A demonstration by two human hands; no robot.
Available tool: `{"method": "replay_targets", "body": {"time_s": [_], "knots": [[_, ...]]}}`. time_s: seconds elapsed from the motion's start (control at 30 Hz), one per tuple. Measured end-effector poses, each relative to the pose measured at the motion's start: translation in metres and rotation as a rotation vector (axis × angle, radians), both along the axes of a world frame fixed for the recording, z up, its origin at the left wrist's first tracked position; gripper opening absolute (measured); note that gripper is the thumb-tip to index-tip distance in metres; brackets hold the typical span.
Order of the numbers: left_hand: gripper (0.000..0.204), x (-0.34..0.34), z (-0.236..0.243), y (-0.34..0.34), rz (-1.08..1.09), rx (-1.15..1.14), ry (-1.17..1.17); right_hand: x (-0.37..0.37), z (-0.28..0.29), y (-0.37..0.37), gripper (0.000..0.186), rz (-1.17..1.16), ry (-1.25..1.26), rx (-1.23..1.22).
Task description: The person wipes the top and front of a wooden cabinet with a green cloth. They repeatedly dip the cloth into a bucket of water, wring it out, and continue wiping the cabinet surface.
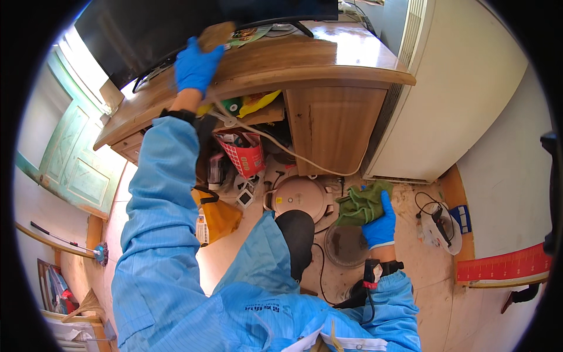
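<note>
My left hand (198, 69), in a blue glove, reaches over the wooden desk (305, 58). Its fingers are closed at the edge of a brown flat object (216, 36), blurred, below the black TV (170, 29). A crumpled green cloth (362, 202) is gripped in my blue-gloved right hand (380, 226), low over the floor. Under that hand lies a dark round disc (346, 245). Left of the cloth, a pinkish round appliance (299, 196) with side handles rests on the floor in front of my knee.
Below the desk stand a red patterned bag (241, 155) and a yellow bag (220, 220). A pale cable (281, 146) hangs across the desk front. At the right are a tall white cabinet (451, 88) and a white bag with a black cord (441, 229). A green door (82, 158) is at the left.
</note>
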State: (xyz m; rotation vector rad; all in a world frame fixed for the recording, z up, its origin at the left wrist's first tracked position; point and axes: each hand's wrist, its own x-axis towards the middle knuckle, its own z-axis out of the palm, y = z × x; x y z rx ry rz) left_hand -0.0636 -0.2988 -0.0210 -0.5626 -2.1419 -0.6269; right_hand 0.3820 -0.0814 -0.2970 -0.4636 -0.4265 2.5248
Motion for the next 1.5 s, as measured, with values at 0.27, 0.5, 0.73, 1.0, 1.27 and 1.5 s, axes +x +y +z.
{"method": "replay_targets", "body": {"time_s": [0.27,0.5,0.73,1.0,1.27,1.5], "knots": [[0.09,0.125,-0.006,0.18,-0.361,-0.082,-0.209,0.008,0.012,-0.002,0.046,0.023,0.098,0.119],[0.093,0.161,-0.005,0.295,-0.191,-0.064,-0.466,0.013,0.016,0.004,0.043,-0.032,0.069,0.092],[0.085,0.176,-0.022,0.313,-0.146,0.199,0.301,0.01,0.027,0.0,0.047,-0.052,0.064,0.139],[0.084,0.31,-0.156,0.112,-1.087,-0.713,-0.161,-0.006,0.026,-0.013,0.054,0.037,0.141,0.12],[0.058,0.274,-0.185,0.065,-0.946,0.355,-1.069,-0.013,0.057,-0.04,0.082,0.372,0.338,0.293],[0.051,0.149,-0.116,-0.035,-0.985,0.952,-0.51,-0.007,0.061,-0.037,0.079,0.335,0.132,0.504]]}}
